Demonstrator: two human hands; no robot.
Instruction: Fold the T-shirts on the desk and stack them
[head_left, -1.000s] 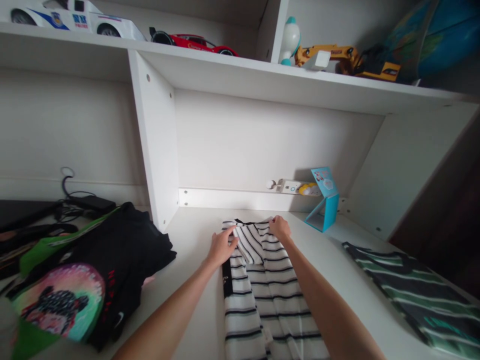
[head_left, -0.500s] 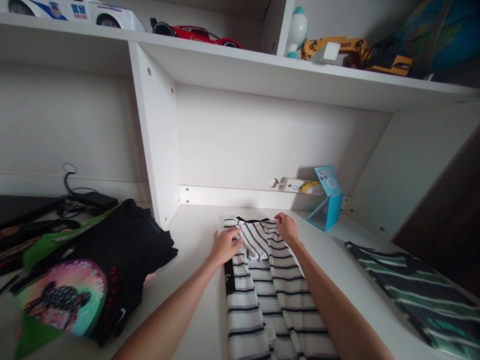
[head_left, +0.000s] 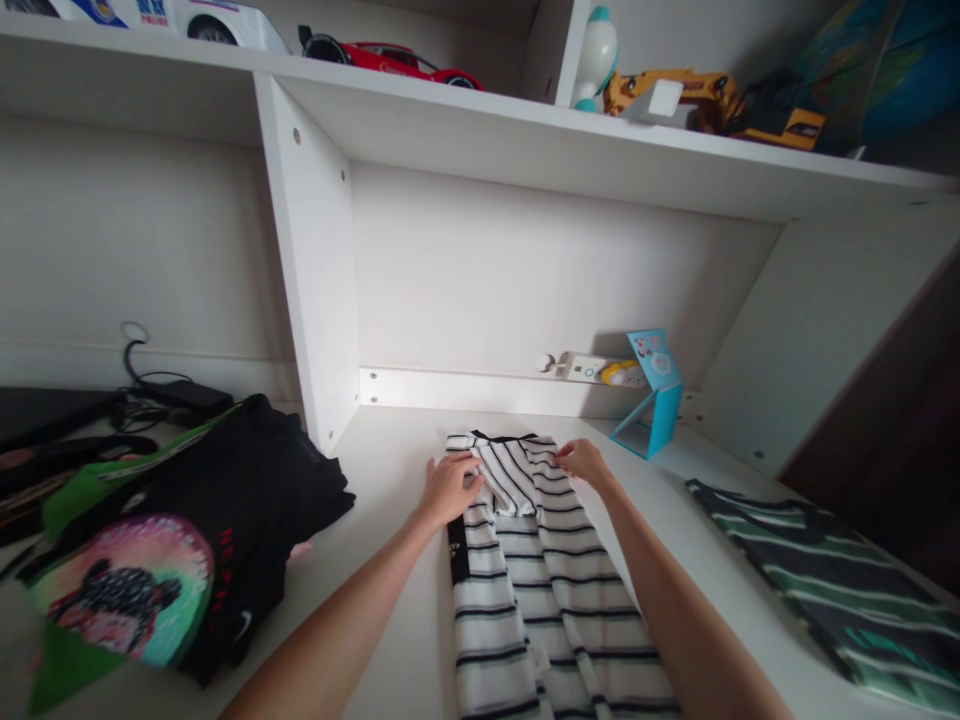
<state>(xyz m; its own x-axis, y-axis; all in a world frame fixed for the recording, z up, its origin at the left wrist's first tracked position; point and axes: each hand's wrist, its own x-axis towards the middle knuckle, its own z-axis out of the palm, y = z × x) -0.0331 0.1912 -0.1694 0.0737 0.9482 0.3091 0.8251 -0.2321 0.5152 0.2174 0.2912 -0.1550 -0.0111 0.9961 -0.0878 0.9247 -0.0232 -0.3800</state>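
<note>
A white shirt with black stripes [head_left: 517,590] lies on the desk with both sides turned inward over its middle. Its dark-edged neckline is at the far end, and a black strip runs along the left edge. My left hand [head_left: 451,487] rests on the upper left part of the shirt, fingers spread apart and pressing lightly on the cloth. At the upper right edge, my right hand [head_left: 586,462] has its fingertips pinched together on the fabric.
To the left lies a heap of black and green clothes [head_left: 262,490] beside cables and a black adapter [head_left: 191,395]. A folded green striped garment [head_left: 832,580] lies on the right. Behind stand a blue calendar stand [head_left: 664,420] and a power strip [head_left: 585,368]. Toys fill the shelf [head_left: 450,100] above.
My right hand has moved slightly down and to the right along the shirt's upper right edge. My left hand has stayed nearly in place. The view has shifted a little.
</note>
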